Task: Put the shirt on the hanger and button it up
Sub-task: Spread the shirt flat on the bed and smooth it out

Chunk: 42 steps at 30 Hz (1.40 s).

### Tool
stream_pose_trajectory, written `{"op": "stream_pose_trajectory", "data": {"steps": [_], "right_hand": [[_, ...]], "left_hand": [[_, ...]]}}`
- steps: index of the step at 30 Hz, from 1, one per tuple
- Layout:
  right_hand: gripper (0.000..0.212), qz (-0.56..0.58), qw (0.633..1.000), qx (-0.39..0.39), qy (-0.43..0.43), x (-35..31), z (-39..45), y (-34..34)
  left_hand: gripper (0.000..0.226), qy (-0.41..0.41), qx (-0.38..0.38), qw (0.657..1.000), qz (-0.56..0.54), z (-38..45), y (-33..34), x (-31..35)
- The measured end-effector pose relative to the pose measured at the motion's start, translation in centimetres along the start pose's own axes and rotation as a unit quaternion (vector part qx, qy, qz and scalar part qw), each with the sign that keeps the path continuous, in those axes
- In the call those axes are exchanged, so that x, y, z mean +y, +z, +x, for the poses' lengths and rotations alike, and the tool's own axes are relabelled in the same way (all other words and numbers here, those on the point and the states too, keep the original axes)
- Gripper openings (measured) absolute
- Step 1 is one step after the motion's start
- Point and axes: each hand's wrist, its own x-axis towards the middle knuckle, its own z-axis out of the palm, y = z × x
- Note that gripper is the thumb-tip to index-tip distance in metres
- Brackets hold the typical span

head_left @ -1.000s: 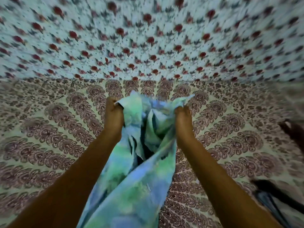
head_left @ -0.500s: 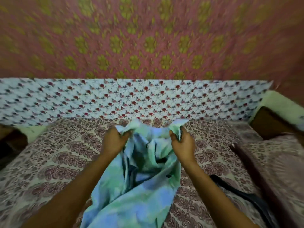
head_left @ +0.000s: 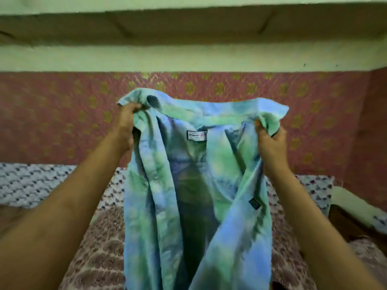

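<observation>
A blue and green tie-dye shirt (head_left: 219, 164) hangs in the air in front of me, front open and facing me, its white neck label showing under the collar. My left hand (head_left: 126, 120) grips the left shoulder near the collar. My right hand (head_left: 270, 143) grips the right shoulder. The shirt's body drops down between my forearms toward the bed. No hanger is in view.
Below lies a bed with a brown patterned sheet (head_left: 100, 248). A white floral cloth (head_left: 31, 183) covers its far edge. Behind stands a pink wall hanging with yellow flowers (head_left: 62, 114), under a pale green wall. A dark wooden piece (head_left: 351, 225) sits at the right.
Both hands have lifted the shirt from low over the bed and moved apart, spreading it open at the shoulders. My view has tilted up toward the wall.
</observation>
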Motion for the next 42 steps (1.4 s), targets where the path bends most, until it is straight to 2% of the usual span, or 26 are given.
{"op": "stream_pose_trajectory", "data": {"steps": [3,5,7,8,12,15,18,22,25,30,32,35,37,40,42], "right_hand": [[0.018,-0.037,0.999,-0.013,-0.02,-3.2,-0.9,-0.3],[0.025,-0.041,0.999,-0.019,-0.002,-3.7,-2.1,-0.4],[0.022,-0.035,0.999,-0.011,0.006,-4.2,-3.4,-0.6],[0.016,-0.029,1.0,-0.002,0.007,-4.6,-3.9,-0.6],[0.028,-0.018,0.999,0.024,-0.023,-6.5,-4.7,0.2],[0.022,-0.026,0.998,0.037,-0.054,-7.8,-4.8,1.1],[0.024,-0.047,0.994,0.051,-0.083,-8.1,-4.1,1.9],[0.041,-0.077,0.992,0.042,-0.091,-5.6,-2.8,3.0],[0.043,-0.094,0.993,0.032,-0.069,-0.6,-2.1,3.9],[0.043,-0.135,0.991,0.018,0.02,12.6,-1.3,4.8],[0.037,-0.166,0.984,0.029,0.052,18.9,-0.2,5.3],[0.016,-0.239,0.968,0.026,0.077,27.5,1.6,7.0],[0.017,-0.269,0.959,0.024,0.091,33.0,2.7,8.9],[0.025,-0.297,0.943,-0.049,0.142,42.1,2.5,12.4],[0.038,-0.277,0.933,-0.127,0.193,49.4,0.9,14.3]], "left_hand": [[0.023,0.033,-0.006,0.998,0.051,-1.4,-0.1,3.4],[0.023,0.041,0.001,0.995,0.096,-2.4,-0.7,3.7],[0.023,0.043,-0.008,0.994,0.104,-3.1,-2.0,3.6],[0.023,0.04,-0.012,0.994,0.099,-3.3,-2.8,3.7],[0.024,0.039,-0.031,0.997,0.057,-3.6,-4.6,4.7],[0.023,0.044,-0.04,0.998,0.006,-3.1,-5.1,5.9],[0.02,0.029,-0.059,0.997,-0.034,-1.8,-4.9,6.3],[0.02,0.02,-0.077,0.997,-0.025,0.0,-3.8,3.7],[0.021,0.005,-0.064,0.998,0.009,1.7,-3.1,-1.2],[0.021,-0.062,-0.052,0.994,0.075,5.9,-1.4,-13.6],[0.019,-0.106,-0.055,0.989,0.092,8.6,-0.4,-19.7],[0.017,-0.154,-0.054,0.98,0.111,12.6,1.5,-29.0],[0.021,-0.172,-0.055,0.975,0.129,15.2,2.8,-35.0],[0.038,-0.223,-0.054,0.954,0.192,18.0,3.7,-45.8],[0.044,-0.254,-0.093,0.928,0.255,18.5,3.2,-53.5]]}}
